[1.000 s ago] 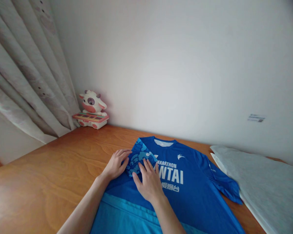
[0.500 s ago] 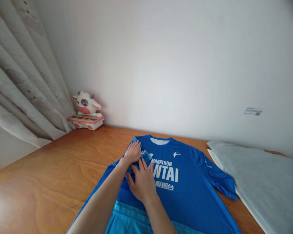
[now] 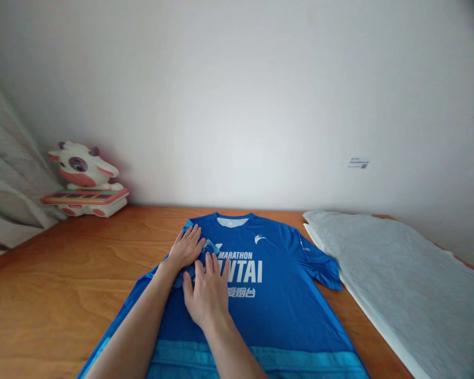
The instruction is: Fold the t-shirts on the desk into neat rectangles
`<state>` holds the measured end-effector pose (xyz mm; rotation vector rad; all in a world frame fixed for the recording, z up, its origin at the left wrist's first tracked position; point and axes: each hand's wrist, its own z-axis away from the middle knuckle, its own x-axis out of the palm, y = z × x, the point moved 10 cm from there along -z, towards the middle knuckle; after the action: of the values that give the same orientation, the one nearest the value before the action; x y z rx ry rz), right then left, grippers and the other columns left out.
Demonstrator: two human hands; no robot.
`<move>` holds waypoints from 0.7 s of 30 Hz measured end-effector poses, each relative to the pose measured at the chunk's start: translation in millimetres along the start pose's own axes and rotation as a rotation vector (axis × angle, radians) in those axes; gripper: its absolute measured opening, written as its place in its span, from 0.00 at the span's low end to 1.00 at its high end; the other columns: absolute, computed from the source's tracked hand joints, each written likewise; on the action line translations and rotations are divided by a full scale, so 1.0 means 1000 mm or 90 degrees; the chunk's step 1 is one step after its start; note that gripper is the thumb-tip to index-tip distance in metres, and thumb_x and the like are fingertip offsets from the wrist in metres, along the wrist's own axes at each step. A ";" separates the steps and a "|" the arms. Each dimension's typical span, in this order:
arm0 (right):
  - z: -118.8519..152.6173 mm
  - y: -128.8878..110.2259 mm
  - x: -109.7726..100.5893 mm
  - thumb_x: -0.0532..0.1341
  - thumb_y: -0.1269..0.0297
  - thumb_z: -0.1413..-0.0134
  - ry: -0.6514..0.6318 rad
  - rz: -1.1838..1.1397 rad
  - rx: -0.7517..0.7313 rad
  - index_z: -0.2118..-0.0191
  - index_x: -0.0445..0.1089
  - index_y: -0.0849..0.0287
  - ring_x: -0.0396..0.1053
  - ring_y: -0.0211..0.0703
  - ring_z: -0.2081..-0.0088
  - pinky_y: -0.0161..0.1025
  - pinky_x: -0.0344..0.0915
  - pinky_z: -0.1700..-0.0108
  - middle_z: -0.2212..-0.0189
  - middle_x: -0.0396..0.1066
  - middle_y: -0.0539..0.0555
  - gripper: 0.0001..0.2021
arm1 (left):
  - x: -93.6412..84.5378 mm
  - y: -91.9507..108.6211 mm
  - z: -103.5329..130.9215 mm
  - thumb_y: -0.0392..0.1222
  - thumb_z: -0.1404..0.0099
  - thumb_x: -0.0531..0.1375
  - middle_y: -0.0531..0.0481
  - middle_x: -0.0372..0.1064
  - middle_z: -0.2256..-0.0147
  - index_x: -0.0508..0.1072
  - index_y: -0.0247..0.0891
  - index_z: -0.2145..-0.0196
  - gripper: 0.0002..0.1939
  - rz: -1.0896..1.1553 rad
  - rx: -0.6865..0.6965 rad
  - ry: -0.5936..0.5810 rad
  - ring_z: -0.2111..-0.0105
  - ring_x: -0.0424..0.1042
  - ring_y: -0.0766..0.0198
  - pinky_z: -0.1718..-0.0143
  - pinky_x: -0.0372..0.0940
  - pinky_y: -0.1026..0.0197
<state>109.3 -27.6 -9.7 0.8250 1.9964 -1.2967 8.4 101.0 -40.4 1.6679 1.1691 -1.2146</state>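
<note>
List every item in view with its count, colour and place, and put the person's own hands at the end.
shirt: 1, blue with lighter blue bands and white print, spread on the wooden surface
grey cloth: 1, grey with a white edge, right of the shirt; whether the white is a separate piece, I cannot tell
cow toy with keyboard: 1, white, pink and purple, far left by the wall
wooden surface: 1, orange-brown, under these things
curtain: 1, pale grey, left edge
wall: 1, whitish, behind
label: 1, pale with dark print, right part of the wall
left hand: 1, bare, flat on the shirt
right hand: 1, bare, flat on the shirt
</note>
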 end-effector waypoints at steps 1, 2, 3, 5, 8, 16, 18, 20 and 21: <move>0.000 0.001 -0.001 0.52 0.54 0.32 0.010 -0.011 0.008 0.44 0.72 0.61 0.59 0.63 0.33 0.70 0.44 0.33 0.37 0.66 0.69 0.21 | 0.000 0.003 0.000 0.42 0.28 0.50 0.34 0.59 0.33 0.70 0.33 0.39 0.24 -0.017 0.008 -0.013 0.31 0.54 0.42 0.33 0.50 0.34; -0.001 0.004 -0.003 0.53 0.54 0.32 0.026 -0.025 0.022 0.44 0.71 0.61 0.60 0.62 0.34 0.68 0.45 0.32 0.38 0.67 0.68 0.21 | -0.002 0.004 -0.001 0.42 0.28 0.50 0.34 0.56 0.32 0.68 0.31 0.37 0.25 -0.033 0.004 -0.020 0.31 0.52 0.41 0.33 0.50 0.34; -0.002 0.007 -0.006 0.53 0.55 0.32 0.048 -0.044 0.039 0.44 0.71 0.61 0.61 0.60 0.35 0.67 0.46 0.32 0.39 0.68 0.68 0.20 | -0.005 0.004 -0.003 0.42 0.28 0.49 0.33 0.54 0.31 0.66 0.29 0.36 0.27 -0.045 -0.011 -0.019 0.31 0.51 0.40 0.33 0.50 0.33; -0.003 0.017 -0.012 0.54 0.57 0.33 0.104 -0.090 0.082 0.45 0.71 0.61 0.64 0.57 0.38 0.62 0.49 0.32 0.43 0.71 0.66 0.18 | -0.013 0.006 -0.004 0.41 0.27 0.47 0.31 0.53 0.31 0.63 0.26 0.35 0.28 -0.050 -0.050 0.005 0.31 0.53 0.40 0.34 0.52 0.34; -0.005 0.032 -0.018 0.53 0.60 0.33 0.191 -0.164 0.122 0.47 0.70 0.61 0.67 0.54 0.41 0.56 0.57 0.35 0.46 0.73 0.65 0.16 | -0.018 0.021 0.001 0.39 0.27 0.46 0.30 0.57 0.33 0.64 0.29 0.35 0.26 -0.043 -0.055 0.031 0.32 0.56 0.41 0.35 0.56 0.37; -0.006 0.040 -0.027 0.51 0.62 0.32 0.261 -0.203 0.111 0.52 0.70 0.58 0.71 0.49 0.47 0.49 0.64 0.42 0.52 0.75 0.61 0.13 | 0.003 0.032 0.043 0.42 0.27 0.45 0.32 0.49 0.30 0.60 0.29 0.32 0.30 -0.131 -0.091 -0.048 0.30 0.51 0.40 0.35 0.54 0.37; -0.007 0.033 -0.026 0.51 0.63 0.32 0.225 -0.157 0.105 0.51 0.70 0.58 0.71 0.49 0.46 0.50 0.62 0.40 0.52 0.76 0.61 0.13 | 0.005 0.028 0.045 0.43 0.28 0.46 0.34 0.51 0.30 0.60 0.33 0.32 0.30 -0.129 -0.085 -0.057 0.30 0.52 0.41 0.35 0.53 0.37; -0.007 0.026 -0.024 0.52 0.63 0.32 0.190 -0.109 0.110 0.49 0.71 0.59 0.70 0.51 0.45 0.53 0.60 0.38 0.51 0.76 0.62 0.14 | 0.006 0.025 0.044 0.44 0.28 0.46 0.36 0.50 0.30 0.60 0.37 0.31 0.29 -0.120 -0.071 -0.059 0.30 0.52 0.43 0.35 0.54 0.37; -0.007 0.023 -0.023 0.52 0.63 0.32 0.177 -0.089 0.115 0.49 0.71 0.59 0.70 0.52 0.44 0.54 0.59 0.37 0.50 0.75 0.62 0.14 | 0.007 0.022 0.043 0.44 0.28 0.46 0.37 0.50 0.30 0.60 0.37 0.31 0.30 -0.117 -0.067 -0.062 0.30 0.52 0.43 0.35 0.54 0.37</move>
<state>139.7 -18.0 -2.5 1.0134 2.2080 -1.5298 18.6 56.2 -57.4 1.4318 1.3244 -1.3076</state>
